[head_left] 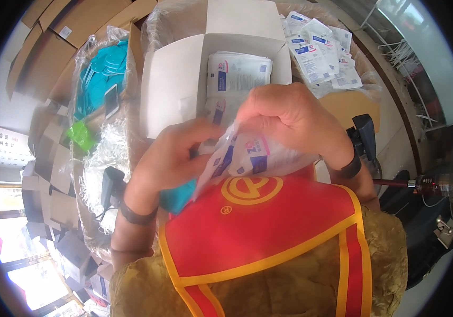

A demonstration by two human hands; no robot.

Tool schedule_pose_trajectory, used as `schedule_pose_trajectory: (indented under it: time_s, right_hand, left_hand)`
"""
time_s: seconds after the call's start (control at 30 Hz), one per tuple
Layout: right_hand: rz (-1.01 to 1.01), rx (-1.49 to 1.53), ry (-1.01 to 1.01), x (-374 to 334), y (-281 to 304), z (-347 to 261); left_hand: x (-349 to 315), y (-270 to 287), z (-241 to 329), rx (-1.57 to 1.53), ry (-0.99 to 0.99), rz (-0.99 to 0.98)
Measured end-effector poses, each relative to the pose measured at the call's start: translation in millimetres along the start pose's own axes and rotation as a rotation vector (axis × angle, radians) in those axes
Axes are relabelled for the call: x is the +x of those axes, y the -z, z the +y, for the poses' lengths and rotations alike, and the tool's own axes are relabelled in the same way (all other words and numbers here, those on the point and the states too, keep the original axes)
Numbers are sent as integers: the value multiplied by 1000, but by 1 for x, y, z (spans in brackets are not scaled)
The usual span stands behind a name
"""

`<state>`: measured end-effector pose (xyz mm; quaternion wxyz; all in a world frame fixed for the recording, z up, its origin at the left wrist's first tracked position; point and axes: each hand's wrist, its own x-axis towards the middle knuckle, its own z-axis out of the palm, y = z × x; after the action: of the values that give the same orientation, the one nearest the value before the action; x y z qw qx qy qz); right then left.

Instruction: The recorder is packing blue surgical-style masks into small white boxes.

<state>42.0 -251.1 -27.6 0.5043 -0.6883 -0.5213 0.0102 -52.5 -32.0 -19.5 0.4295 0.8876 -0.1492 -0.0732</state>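
Packet (261,153): thin printed plastic, in front of your chest, between you and the open white box (171,90). Your right hand (290,113) is closed in a pinch on its upper edge. Your left hand (176,156) curls at its left edge; whether those fingertips are pinched tight, you cannot tell from this view. A teal piece (177,196) shows below your left hand; its link to the packet is unclear.

Handling notes: film looks slack and creased, likely to slip. Keep your right pinch light but firm; spread the edge evenly, avoiding one-sided tugs that could tear it.
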Motion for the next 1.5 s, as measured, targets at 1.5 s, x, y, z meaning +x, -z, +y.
schedule_pose_trajectory:
  time_s: [1.5]
  right_hand:
    - [-128, -189, -420, -54, 56, 33]
  left_hand:
    - [17, 0, -27, -219, 102, 303]
